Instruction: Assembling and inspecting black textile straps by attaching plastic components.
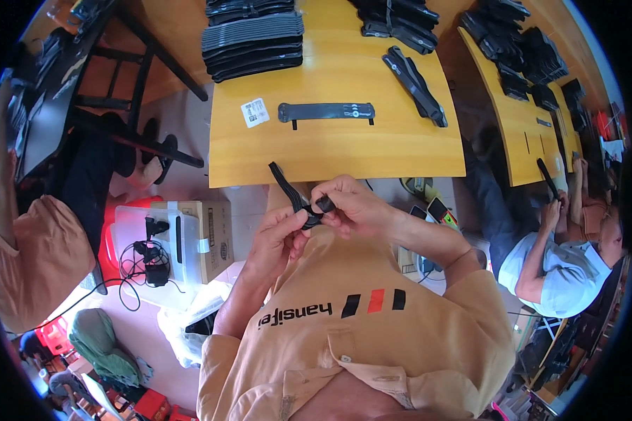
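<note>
A black webbing strap (286, 186) is held up in front of my chest, just off the table's near edge. My left hand (282, 235) pinches it low down, and its loose end sticks up and away to the left. My right hand (354, 205) is closed on a rolled or folded black end of it; whether a buckle sits between the fingers cannot be made out. Beyond my hands, a flat black band (316, 112) with a pale print lies crosswise on the yellow table (337, 156), two short tabs showing under it.
A white printed label (255, 112) lies left of the band. Tall stacked black bands (253, 52) stand at the back left, with loose bands (416, 88) at the right. A cardboard box (215, 238) and cables are on the left. Other people sit at tables on both sides.
</note>
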`<state>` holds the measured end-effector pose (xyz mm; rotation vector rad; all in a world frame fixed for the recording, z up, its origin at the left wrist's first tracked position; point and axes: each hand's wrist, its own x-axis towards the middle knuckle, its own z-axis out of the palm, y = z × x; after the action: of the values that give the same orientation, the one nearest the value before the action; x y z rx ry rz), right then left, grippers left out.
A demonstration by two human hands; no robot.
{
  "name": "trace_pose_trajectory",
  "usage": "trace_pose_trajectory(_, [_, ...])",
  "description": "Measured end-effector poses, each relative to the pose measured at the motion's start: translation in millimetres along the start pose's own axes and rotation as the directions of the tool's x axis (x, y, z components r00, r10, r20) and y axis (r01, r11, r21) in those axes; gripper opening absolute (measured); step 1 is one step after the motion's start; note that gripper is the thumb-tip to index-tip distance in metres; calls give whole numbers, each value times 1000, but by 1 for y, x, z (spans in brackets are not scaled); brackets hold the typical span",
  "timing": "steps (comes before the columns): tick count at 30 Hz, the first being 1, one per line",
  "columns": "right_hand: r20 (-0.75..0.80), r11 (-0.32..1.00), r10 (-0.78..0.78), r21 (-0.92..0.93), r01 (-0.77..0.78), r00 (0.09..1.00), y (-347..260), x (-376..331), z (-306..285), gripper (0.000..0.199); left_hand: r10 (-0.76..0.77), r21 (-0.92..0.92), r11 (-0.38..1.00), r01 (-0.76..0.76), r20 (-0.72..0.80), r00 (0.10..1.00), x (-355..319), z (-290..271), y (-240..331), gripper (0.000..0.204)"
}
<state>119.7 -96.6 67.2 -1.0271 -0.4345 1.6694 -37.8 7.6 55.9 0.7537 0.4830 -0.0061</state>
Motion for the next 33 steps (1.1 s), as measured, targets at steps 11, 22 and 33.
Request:
trace_pose_trajectory(11, [52, 701, -16, 713, -26, 999, -27, -12, -2, 22, 85, -61, 995, -81, 67, 994, -16, 5, 26, 34])
trace_pose_trajectory(22, [-293, 89, -789, 815, 573, 539, -114, -126, -83, 13, 145, 284, 926, -250, 344, 928, -75, -79, 15, 29])
trace_pose_trajectory(33, [-308, 526, -840, -261, 809, 447, -98, -146, -94, 28, 334, 251, 929, -273, -246, 910, -40, -88, 22, 25])
